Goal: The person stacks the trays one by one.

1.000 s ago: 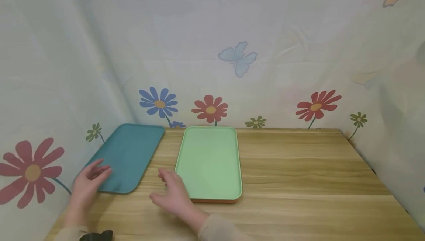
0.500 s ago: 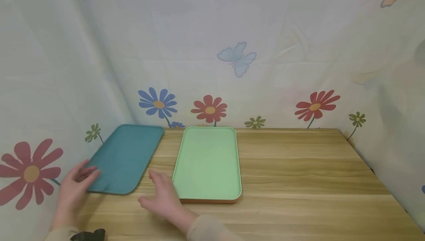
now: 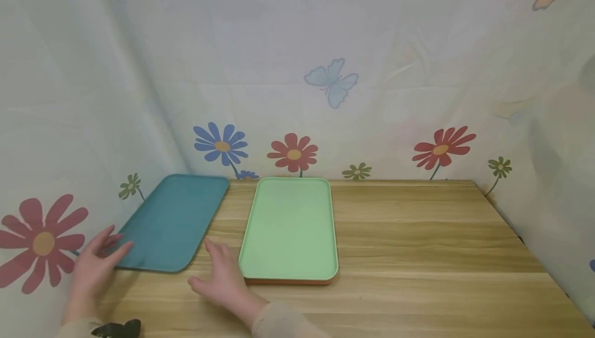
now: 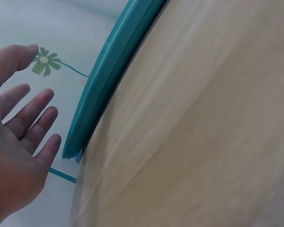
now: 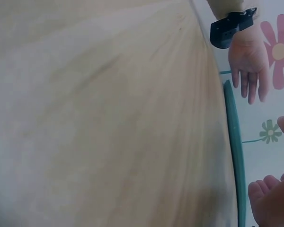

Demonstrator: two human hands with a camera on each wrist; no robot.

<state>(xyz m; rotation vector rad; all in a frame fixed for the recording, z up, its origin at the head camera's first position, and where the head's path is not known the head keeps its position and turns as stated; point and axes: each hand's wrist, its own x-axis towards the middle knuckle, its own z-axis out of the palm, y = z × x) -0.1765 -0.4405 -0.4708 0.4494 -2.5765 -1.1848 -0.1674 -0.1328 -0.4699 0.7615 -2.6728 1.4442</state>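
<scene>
A teal tray (image 3: 174,221) lies flat at the left of the table, angled along its side edge. My left hand (image 3: 95,265) hovers by its near left corner, fingers spread and relaxed around nothing. In the left wrist view the same hand (image 4: 23,142) shows a bare palm, apart from the tray's rim (image 4: 109,71). My right hand (image 3: 223,278), thumb and fingers apart, is between the teal tray and a light green tray (image 3: 290,227), holding nothing. An orange-brown edge (image 3: 297,282) peeks out under the green tray.
The wood-grain table (image 3: 418,255) extends to the right of the green tray. A pale curtain (image 3: 372,28) printed with flowers and butterflies hangs behind and along both sides. A dark band (image 3: 118,329) sits on the left wrist.
Both hands have shifted left: the left one from over the teal tray to its near left corner, the right one slightly away from the green tray. The trays have stayed put.
</scene>
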